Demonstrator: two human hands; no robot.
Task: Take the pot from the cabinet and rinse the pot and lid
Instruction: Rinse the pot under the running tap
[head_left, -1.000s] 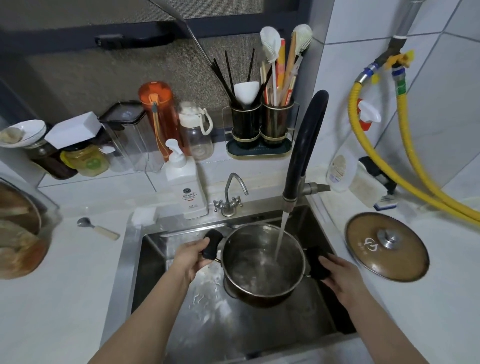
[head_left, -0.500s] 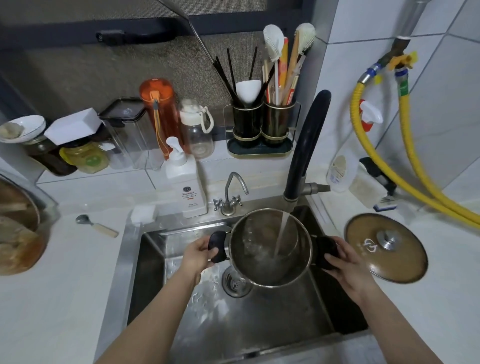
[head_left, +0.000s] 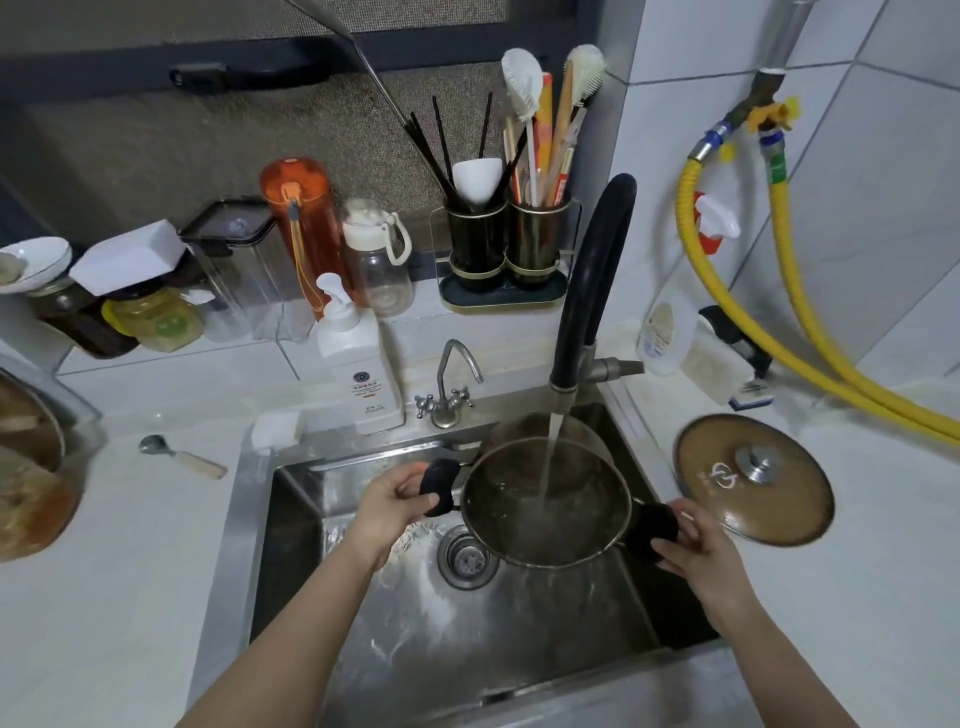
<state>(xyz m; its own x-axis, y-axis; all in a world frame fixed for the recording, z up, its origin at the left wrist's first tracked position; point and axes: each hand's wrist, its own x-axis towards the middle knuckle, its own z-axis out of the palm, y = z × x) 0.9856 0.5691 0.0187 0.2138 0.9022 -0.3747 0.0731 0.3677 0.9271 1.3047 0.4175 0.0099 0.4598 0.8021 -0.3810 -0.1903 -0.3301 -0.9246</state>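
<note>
Both hands grip the pot's black handles: left hand (head_left: 390, 506) closed on one, right hand (head_left: 693, 545) on the other. Pot (head_left: 509, 512) tilted, mouth facing the camera, under the tap (head_left: 587, 291) stream over the sink (head_left: 291, 519). Lid (head_left: 753, 480) lies apart on the counter

Round pot (head_left: 498, 514) of shiny bare steel, with matt black handles that look like plastic. Rectangular sink (head_left: 519, 654) of brushed steel, wet and streaked. Round brown lid (head_left: 727, 499), glossy, with polished metal knob. Pale smooth stone-like counter (head_left: 104, 597). Matt black curved tap (head_left: 592, 280).
</note>
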